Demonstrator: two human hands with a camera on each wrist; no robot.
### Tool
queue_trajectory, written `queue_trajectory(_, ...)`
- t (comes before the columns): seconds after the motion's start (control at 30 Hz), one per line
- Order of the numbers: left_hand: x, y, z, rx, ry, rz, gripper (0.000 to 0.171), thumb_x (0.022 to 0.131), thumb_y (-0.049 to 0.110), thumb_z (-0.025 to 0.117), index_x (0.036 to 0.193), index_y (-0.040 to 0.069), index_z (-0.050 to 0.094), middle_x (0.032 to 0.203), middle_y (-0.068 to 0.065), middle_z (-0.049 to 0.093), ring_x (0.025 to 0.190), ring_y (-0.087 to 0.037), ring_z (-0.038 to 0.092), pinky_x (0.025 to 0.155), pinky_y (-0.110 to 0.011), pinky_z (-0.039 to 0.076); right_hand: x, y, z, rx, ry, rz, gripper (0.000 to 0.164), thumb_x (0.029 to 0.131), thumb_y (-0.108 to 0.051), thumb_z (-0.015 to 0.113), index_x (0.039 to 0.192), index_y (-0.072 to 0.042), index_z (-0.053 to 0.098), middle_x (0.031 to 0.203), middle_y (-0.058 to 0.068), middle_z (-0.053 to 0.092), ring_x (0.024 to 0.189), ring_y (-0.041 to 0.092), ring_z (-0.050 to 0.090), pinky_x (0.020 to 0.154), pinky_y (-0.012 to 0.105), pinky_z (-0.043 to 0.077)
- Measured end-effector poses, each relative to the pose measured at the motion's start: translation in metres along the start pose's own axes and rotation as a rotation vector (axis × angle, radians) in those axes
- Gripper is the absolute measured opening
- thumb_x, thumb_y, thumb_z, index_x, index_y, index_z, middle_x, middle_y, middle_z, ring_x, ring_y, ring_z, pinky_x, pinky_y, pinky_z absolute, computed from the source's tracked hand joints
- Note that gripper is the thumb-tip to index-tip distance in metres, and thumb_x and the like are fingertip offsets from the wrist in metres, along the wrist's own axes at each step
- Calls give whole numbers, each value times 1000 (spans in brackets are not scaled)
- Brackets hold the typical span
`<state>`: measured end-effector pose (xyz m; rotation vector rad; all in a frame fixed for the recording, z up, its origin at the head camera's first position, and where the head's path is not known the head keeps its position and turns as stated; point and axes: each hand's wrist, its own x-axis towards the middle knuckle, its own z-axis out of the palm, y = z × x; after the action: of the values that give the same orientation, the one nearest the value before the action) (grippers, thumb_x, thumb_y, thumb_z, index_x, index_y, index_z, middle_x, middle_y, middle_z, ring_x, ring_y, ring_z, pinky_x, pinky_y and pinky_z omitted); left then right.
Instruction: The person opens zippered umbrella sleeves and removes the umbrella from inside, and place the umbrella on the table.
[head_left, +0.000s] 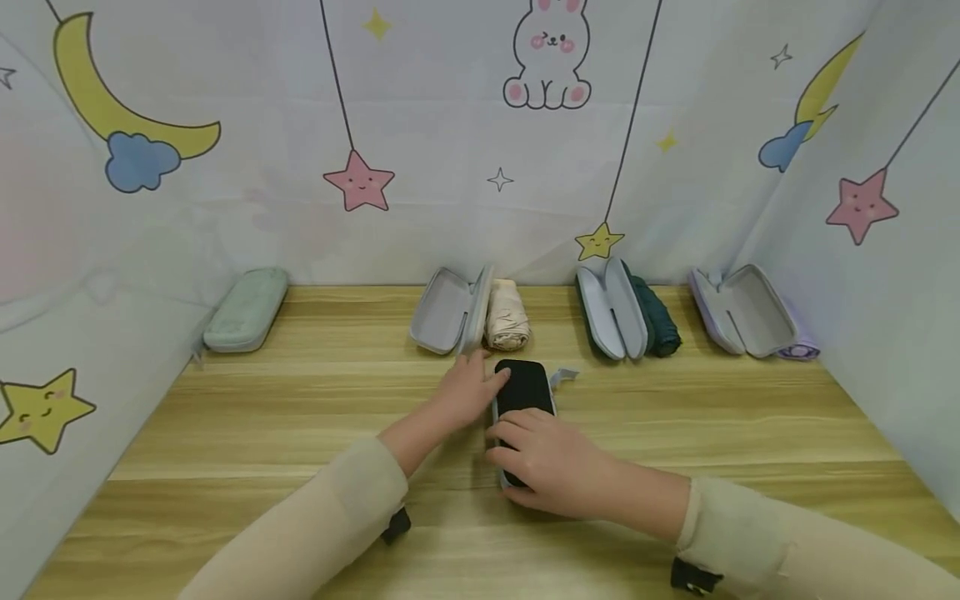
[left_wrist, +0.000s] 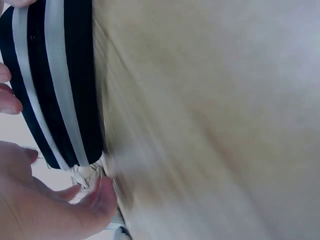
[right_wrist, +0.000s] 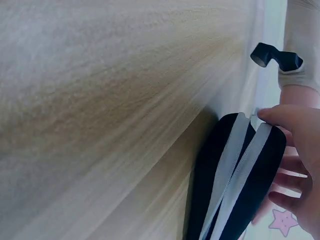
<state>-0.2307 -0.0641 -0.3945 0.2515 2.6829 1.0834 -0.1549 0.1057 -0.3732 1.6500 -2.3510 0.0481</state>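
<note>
A black zip case (head_left: 525, 383) with pale grey zip strips lies lengthwise on the table. My right hand (head_left: 551, 462) grips its near half from above, fingers curled over the left side. In the right wrist view, the thumb of the right hand (right_wrist: 305, 155) is at one end of the case (right_wrist: 235, 175), where the two zip strips stand apart. My left hand (head_left: 468, 387) is beside the far left corner, its thumb over the top edge and its fingers loosely extended. The left wrist view has the left hand (left_wrist: 55, 205) near the end of the case (left_wrist: 55, 85).
Along the back stand a closed green case (head_left: 247, 312), an open grey-lined case (head_left: 442, 312) beside a beige folded umbrella (head_left: 507, 317), an open dark green case (head_left: 611, 312) beside a dark green folded umbrella (head_left: 657, 321), and an open lilac case (head_left: 750, 312). A printed curtain (head_left: 450, 108) hangs behind.
</note>
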Motion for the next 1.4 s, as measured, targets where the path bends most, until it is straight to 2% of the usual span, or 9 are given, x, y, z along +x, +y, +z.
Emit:
queue_trajectory(0.13,0,-9,-2,-121,-72,-16,46,104,22,37,141,-6,41,138,-24,48,127,-36,45,103,-48,37,-4,0,-2,27,93,-8,31,81,-24,79,107,-12,68,115,7,61,109,22,56,93,37,46)
queue_trajectory(0.37,-2,-18,-5,-165,-187,-27,44,98,17,44,138,-1,46,139,-23,49,128,-35,46,102,-46,38,-15,3,-12,125,193,-47,39,74,1,73,113,-3,65,117,11,60,109,23,57,96,35,45)
queue_trajectory(0.47,-2,-20,-6,-184,-200,-34,46,98,17,45,140,-1,44,139,-23,49,128,-35,46,103,-45,37,-21,3,-17,92,211,29,40,71,5,74,110,-1,65,111,12,62,104,24,60,91,36,49)
queue_trajectory(0.63,-3,-19,-7,-192,-198,-32,47,96,16,46,139,-3,45,136,-23,51,126,-34,48,103,-44,37,-24,2,-21,-12,210,252,33,72,5,75,104,-1,67,99,10,66,92,24,63,79,36,53)
queue_trajectory(0.77,-3,-19,-8,-194,-208,-38,47,97,16,46,139,-5,45,136,-23,51,126,-33,47,103,-44,37,-20,3,-21,-40,153,390,25,78,-3,73,102,-2,68,89,7,65,79,21,62,69,34,53)
queue_trajectory(0.9,-5,-18,-8,-182,-231,-40,46,99,19,46,137,-6,47,131,-21,55,120,-31,52,98,-43,41,-11,7,-20,-20,32,540,24,86,-18,72,104,-3,67,83,4,65,70,18,61,60,32,51)
queue_trajectory(1.13,-11,-16,-12,-145,-285,-60,48,98,29,51,134,-3,49,119,-14,58,102,-25,56,87,-43,46,11,14,-16,81,-243,804,55,92,-53,60,113,-3,60,67,2,57,55,16,56,50,33,47)
queue_trajectory(1.27,-12,-17,-14,-144,-292,-66,46,96,29,55,130,-3,51,124,-15,57,105,-26,56,89,-43,45,25,22,-11,122,-315,862,74,91,-59,58,130,2,52,66,5,57,57,19,58,52,35,49)
queue_trajectory(1.4,-14,-19,-17,-148,-292,-59,39,94,26,58,122,-1,55,113,-12,61,97,-24,58,82,-39,47,34,31,-5,201,-396,914,86,88,-59,63,141,4,39,72,8,62,60,21,61,55,36,51)
